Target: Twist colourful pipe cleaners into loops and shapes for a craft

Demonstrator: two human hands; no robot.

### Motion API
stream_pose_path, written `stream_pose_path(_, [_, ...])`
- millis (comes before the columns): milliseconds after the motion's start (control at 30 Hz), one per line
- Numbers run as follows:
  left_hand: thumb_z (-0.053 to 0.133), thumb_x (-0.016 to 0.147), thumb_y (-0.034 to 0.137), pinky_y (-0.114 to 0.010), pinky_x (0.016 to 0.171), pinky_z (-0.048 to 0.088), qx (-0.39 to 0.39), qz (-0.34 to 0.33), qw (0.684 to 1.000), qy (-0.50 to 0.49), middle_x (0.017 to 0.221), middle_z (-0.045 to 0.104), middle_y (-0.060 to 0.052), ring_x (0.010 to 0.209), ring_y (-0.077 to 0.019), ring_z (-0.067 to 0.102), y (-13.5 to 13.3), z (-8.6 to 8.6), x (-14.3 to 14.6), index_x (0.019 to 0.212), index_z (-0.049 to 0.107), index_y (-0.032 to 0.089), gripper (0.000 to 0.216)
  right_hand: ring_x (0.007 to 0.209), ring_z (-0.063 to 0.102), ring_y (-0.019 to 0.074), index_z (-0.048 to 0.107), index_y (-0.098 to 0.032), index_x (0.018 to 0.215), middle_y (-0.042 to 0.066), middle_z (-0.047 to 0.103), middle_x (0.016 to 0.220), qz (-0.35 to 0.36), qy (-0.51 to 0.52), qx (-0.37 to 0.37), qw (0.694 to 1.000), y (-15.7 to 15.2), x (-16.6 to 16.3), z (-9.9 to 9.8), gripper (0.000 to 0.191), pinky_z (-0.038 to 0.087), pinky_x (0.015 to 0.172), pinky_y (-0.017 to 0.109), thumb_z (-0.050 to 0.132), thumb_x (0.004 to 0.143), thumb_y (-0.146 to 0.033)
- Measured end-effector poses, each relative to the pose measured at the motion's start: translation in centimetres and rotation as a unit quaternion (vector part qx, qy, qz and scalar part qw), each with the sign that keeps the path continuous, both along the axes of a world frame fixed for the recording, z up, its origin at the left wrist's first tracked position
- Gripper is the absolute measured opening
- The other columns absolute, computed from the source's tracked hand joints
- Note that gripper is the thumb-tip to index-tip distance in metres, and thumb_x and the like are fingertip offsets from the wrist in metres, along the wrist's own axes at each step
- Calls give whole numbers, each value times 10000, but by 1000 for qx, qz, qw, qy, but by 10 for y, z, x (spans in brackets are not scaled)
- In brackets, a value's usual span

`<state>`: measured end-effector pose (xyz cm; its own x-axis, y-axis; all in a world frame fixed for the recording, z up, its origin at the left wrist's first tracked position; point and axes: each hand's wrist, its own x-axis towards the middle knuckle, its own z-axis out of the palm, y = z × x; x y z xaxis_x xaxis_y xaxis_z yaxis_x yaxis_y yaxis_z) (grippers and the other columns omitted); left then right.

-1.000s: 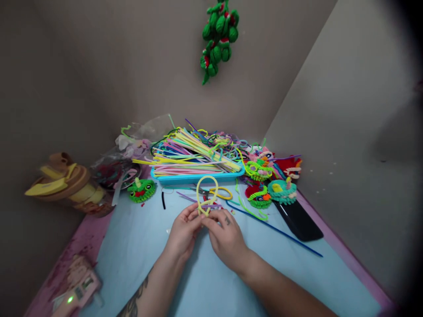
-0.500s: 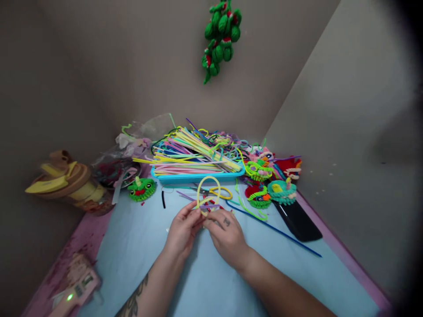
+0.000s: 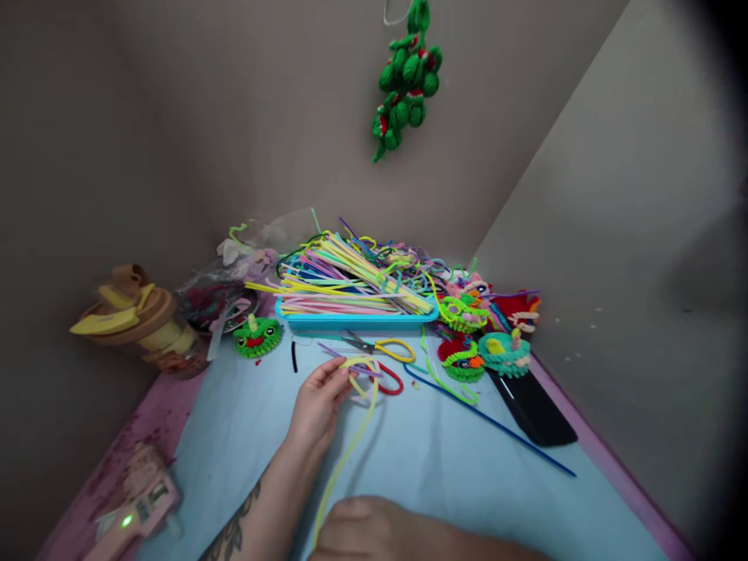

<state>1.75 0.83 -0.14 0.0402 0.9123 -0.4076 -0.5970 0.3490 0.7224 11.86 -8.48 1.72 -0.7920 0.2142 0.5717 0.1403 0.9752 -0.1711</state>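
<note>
My left hand [image 3: 317,399] pinches a small bundle of bent pipe cleaners, with a purple pipe cleaner [image 3: 367,372] crossing a looped yellow one. A long tail of the yellow pipe cleaner [image 3: 351,450] runs down toward me. At the bottom edge my right hand [image 3: 365,531] is closed around that tail, its fingers partly cut off by the frame. Just beyond the left hand lie scissors [image 3: 393,351] with one yellow and one red handle loop. A short black piece [image 3: 294,357] rests to the left of them.
A blue tray [image 3: 356,321] heaped with pipe cleaners stands at the back. Fuzzy green [image 3: 257,338] and teal [image 3: 505,354] figures sit either side. A black phone-like slab [image 3: 534,409], a blue pipe cleaner [image 3: 496,423], a lidded cup [image 3: 157,327] and a pink glue gun [image 3: 140,506] surround the work.
My right hand has moved from beside the left hand down toward me, drawing out the yellow pipe cleaner. Its upright loop has shrunk. My left hand keeps its pinch.
</note>
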Motion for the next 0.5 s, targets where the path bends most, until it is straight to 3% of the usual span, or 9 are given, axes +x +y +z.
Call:
stream_pose_path(67, [790, 582, 165, -235, 701, 526, 6, -10, 1000, -3, 772, 710, -45, 708, -138, 667, 2, 0, -3, 857, 658, 126, 308, 654, 538, 68, 572, -232, 748, -47, 629, 758, -10, 8, -9, 1000, -2, 6, 2, 174, 464, 663, 176, 487, 882, -163])
stream_pose_path(167, [780, 594, 156, -246, 710, 527, 9, -12, 1000, -6, 777, 712, -48, 719, -148, 672, 3, 1, -7, 849, 659, 127, 283, 735, 591, 126, 572, -240, 936, 11, 653, 810, -134, 99, -22, 986, 6, 27, 4, 141, 503, 699, 257, 463, 875, -174])
stream_pose_path(200, [778, 596, 156, -245, 709, 526, 10, -12, 1000, -9, 775, 714, -47, 714, -147, 672, 3, 2, -7, 851, 660, 128, 282, 772, 601, 146, 555, -222, 990, 44, 653, 838, -201, 166, -38, 965, 12, 35, 4, 183, 509, 717, 285, 452, 862, -143])
stream_pose_path(267, [775, 605, 169, -250, 713, 527, 15, -19, 1000, -19, 776, 718, -48, 709, -147, 673, 2, 4, -8, 862, 660, 131, 284, 814, 596, 167, 548, -227, 975, 48, 630, 840, -351, 278, -107, 888, 28, 49, 1, 222, 500, 748, 321, 477, 827, -78])
stream_pose_path(333, [770, 619, 189, -267, 736, 527, 23, -33, 999, -31, 797, 723, -54, 728, -155, 677, 1, 5, -8, 870, 659, 133, 280, 805, 585, 176, 559, -215, 900, 53, 609, 855, -436, 318, -184, 822, 43, 56, -4, 122, 495, 706, 314, 530, 814, -132])
stream_pose_path(400, [766, 630, 201, -278, 755, 524, 34, -50, 998, -29, 828, 725, -62, 751, -162, 679, -1, 7, -6, 872, 662, 132, 272, 800, 590, 182, 562, -198, 911, 60, 615, 892, -447, 312, -270, 794, 54, 57, -11, 124, 496, 678, 305, 581, 789, -201])
stream_pose_path(500, [765, 636, 207, -269, 754, 520, 50, -54, 997, -9, 844, 725, -60, 755, -154, 673, -4, 8, -2, 861, 668, 131, 256, 709, 592, 163, 558, -181, 857, 32, 621, 791, -443, 323, -371, 749, 60, 53, -20, 139, 489, 627, 277, 618, 766, -267])
